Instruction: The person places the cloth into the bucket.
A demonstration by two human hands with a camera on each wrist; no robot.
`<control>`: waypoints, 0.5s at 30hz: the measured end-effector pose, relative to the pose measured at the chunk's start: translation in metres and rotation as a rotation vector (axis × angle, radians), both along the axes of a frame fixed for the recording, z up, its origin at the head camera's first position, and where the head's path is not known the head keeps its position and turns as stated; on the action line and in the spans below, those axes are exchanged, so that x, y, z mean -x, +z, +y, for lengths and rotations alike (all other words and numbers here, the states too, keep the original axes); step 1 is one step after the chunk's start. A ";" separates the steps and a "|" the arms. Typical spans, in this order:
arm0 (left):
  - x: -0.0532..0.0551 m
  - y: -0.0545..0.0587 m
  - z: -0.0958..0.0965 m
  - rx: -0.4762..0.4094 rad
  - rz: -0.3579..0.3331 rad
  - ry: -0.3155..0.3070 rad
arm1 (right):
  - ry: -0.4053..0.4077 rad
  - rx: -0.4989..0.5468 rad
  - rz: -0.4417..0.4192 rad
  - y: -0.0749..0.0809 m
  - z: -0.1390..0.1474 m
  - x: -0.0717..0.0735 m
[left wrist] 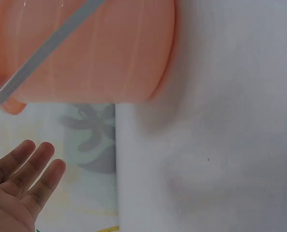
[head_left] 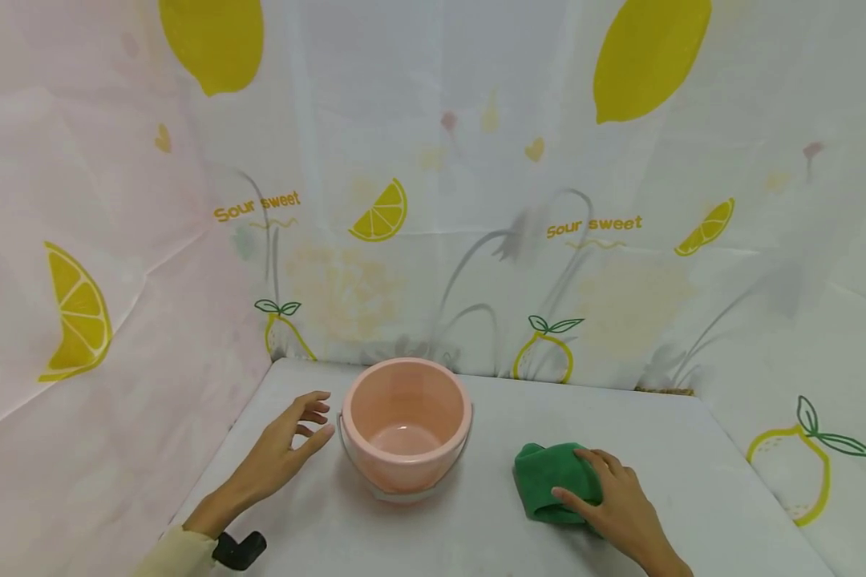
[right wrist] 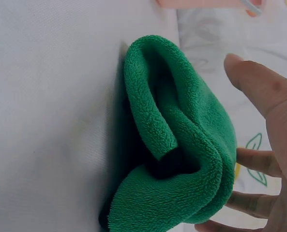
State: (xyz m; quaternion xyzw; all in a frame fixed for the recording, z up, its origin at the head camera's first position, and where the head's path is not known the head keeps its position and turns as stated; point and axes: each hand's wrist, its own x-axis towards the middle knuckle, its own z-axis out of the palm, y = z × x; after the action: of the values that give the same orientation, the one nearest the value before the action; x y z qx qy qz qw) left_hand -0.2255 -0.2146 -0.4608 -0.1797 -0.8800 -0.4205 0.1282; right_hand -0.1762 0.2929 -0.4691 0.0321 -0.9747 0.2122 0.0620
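Note:
A pink bucket with a grey handle stands upright on the white table. Just left of it my left hand hovers with fingers spread and nothing in them, its fingertips near the rim. To the bucket's right lies a folded green fleecy cloth. Over the cloth's right side is my right hand. In the right wrist view the thumb stands apart from the cloth, while the other fingers reach along its far side, partly hidden behind it.
The white table runs back to a hanging curtain printed with lemons, which also covers both sides. A black band with a small device sits at the left wrist, by a pale sleeve.

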 end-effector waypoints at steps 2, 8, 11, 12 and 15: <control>0.001 0.000 0.002 -0.008 0.007 -0.012 | -0.002 0.003 -0.011 0.000 0.000 0.000; 0.003 0.000 0.010 -0.013 0.024 -0.033 | -0.002 0.018 -0.036 -0.007 0.001 0.002; 0.004 0.000 0.013 -0.016 0.013 -0.042 | 0.005 0.040 -0.028 -0.011 0.001 0.002; 0.004 0.000 0.014 -0.017 0.006 -0.044 | 0.009 0.048 -0.021 -0.013 0.001 0.002; 0.005 0.000 0.015 -0.019 -0.010 -0.050 | 0.024 0.065 -0.001 -0.016 0.001 0.003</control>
State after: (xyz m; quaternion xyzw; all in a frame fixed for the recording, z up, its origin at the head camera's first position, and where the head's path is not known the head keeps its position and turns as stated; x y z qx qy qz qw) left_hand -0.2307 -0.1993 -0.4610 -0.1985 -0.8719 -0.4327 0.1150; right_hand -0.1787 0.2941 -0.4847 0.0419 -0.9669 0.2443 0.0601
